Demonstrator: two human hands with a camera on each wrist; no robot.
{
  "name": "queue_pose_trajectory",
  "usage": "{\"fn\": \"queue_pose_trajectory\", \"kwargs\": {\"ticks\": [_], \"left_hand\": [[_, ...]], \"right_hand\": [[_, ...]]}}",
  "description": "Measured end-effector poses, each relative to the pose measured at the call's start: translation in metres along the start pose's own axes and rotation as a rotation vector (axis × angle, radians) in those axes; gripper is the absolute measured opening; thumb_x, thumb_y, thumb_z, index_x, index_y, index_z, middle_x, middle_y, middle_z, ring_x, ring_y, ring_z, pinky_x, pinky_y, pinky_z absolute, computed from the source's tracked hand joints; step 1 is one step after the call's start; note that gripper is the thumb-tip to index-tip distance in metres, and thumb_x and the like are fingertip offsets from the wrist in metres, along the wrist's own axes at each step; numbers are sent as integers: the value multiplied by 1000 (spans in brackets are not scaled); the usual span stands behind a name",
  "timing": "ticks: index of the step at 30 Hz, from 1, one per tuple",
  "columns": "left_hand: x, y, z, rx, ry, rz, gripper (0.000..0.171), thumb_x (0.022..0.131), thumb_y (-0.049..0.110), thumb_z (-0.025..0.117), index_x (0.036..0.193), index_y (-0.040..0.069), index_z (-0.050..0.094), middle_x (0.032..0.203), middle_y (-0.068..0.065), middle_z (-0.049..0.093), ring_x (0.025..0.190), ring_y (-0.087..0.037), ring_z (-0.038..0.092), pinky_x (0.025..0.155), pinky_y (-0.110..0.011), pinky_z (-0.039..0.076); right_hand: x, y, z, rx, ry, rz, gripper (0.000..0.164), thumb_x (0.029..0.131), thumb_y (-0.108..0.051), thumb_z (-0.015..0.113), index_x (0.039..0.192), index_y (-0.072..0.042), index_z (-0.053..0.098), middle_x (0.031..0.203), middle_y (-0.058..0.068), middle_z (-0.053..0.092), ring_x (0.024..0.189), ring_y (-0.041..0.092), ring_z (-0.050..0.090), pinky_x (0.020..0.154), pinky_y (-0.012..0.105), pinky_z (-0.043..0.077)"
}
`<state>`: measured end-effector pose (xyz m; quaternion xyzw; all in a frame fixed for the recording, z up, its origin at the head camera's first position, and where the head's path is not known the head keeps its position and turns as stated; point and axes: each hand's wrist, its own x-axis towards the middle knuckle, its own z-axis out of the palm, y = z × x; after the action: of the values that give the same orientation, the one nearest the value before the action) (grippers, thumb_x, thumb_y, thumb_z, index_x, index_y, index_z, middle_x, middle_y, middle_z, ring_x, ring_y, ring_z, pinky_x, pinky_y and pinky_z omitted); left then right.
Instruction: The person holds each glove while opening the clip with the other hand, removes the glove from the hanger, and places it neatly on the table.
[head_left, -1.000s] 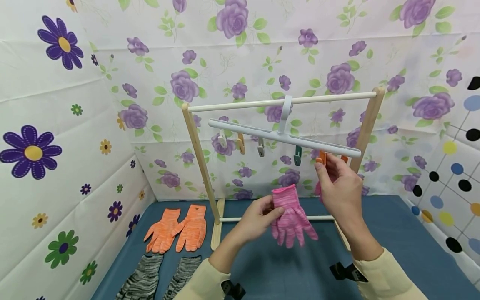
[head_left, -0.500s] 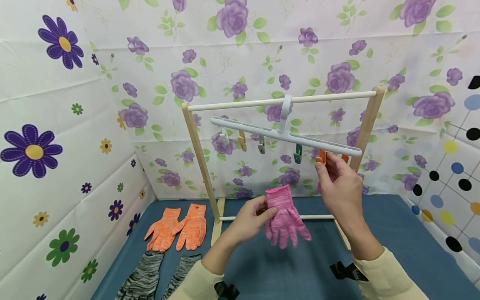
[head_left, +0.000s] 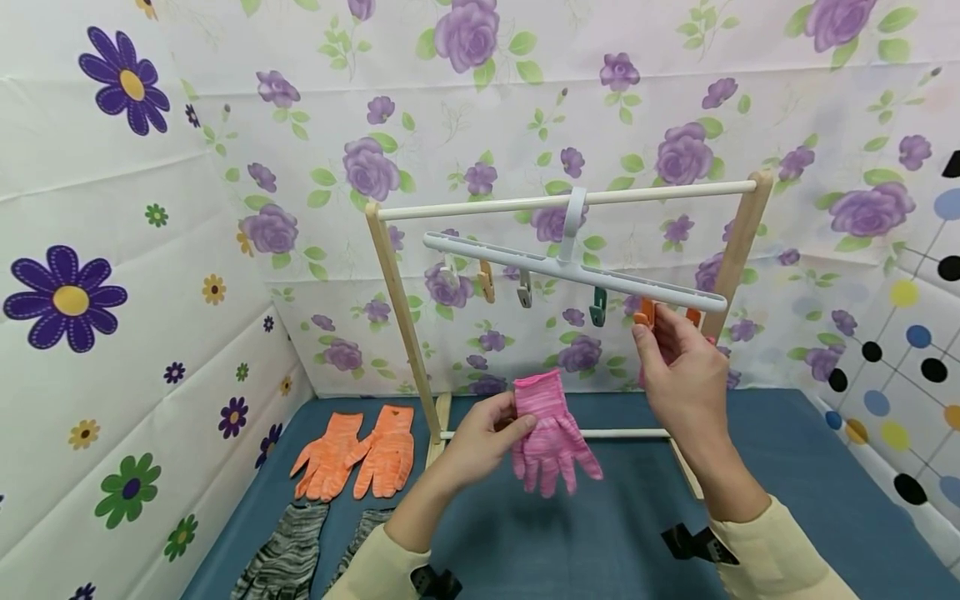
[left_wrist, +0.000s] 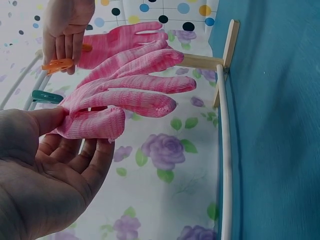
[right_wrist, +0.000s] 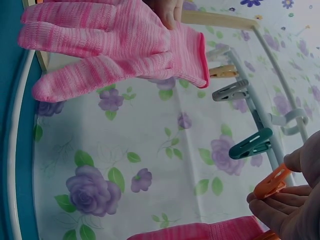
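My left hand (head_left: 476, 442) pinches a pink glove (head_left: 549, 437) near its cuff, thumb in front, the glove's fingers hanging down below the hanger. My right hand (head_left: 686, 383) pinches an orange clothespin (right_wrist: 272, 182) on the right half of the white hanger (head_left: 510, 255). Behind that hand a second pink glove (left_wrist: 125, 42) hangs near another orange clothespin (head_left: 693, 317), mostly hidden in the head view. The hanger tilts down to the right. Other clothespins on it are green (head_left: 597, 307), grey (head_left: 524, 289), tan (head_left: 487, 282) and white.
The hanger hooks over the top bar (head_left: 472, 207) of a wooden rack, whose post (head_left: 405, 325) stands at the left. On the blue table (head_left: 570, 542) lie two orange gloves (head_left: 384, 454) and two grey-black gloves (head_left: 288, 546) at the left. Patterned cloth walls surround the table.
My left hand has moved left with the pink glove, drawing it further from my right hand. The right hand stays on the orange clothespin.
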<state>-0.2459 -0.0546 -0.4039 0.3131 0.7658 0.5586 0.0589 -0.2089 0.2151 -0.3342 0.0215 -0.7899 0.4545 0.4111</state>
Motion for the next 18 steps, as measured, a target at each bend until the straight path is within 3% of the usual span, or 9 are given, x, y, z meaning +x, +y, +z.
{"fn": "queue_pose_trajectory", "kwargs": {"ticks": [10,18], "left_hand": [[-9,-5,-11,-5,25,12,21,110,17,62,123,0,68,109,-10,74,94,-17,68,84,-30,56],[-18,-6,-23,-29,33,-21,23,111,18,61,126,2,67,110,-9,74,96,-19,68,84,-30,56]], "right_hand": [[-3,1,0,-4,-9,4,51,105,-28,71,150,-5,61,135,15,70,118,31,72,95,33,54],[-6,3,1,1,-11,7,51,105,-28,72,150,-6,61,136,14,70,120,30,71,94,30,53]]}}
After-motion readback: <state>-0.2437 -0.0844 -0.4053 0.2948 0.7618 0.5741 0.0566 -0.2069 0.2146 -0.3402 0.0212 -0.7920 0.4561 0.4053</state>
